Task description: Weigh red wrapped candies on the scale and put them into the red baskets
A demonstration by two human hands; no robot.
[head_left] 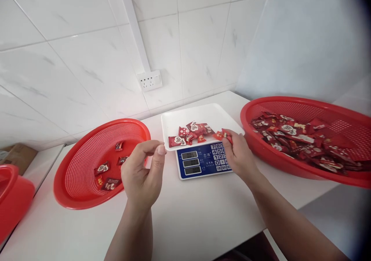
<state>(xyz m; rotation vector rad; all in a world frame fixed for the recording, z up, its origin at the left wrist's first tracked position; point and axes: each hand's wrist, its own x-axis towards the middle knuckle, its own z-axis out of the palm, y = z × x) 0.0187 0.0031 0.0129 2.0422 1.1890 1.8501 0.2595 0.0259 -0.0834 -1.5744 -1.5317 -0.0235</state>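
Right hand (238, 155): my fingers pinch a red wrapped candy (227, 134) at the scale tray (203, 116) front-right edge.
Left hand (142, 172): fingers loosely curled, empty, beside the left basket (87, 199).
Candy pile (189, 133): left of the right hand, which is nearer.

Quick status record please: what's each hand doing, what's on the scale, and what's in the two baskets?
left hand: empty, fingers curled, beside the left basket
right hand: pinching a red candy at the tray edge
scale: white tray holds a small pile of wrapped candies
left basket: a few candies
right basket: many candies
display: unreadable
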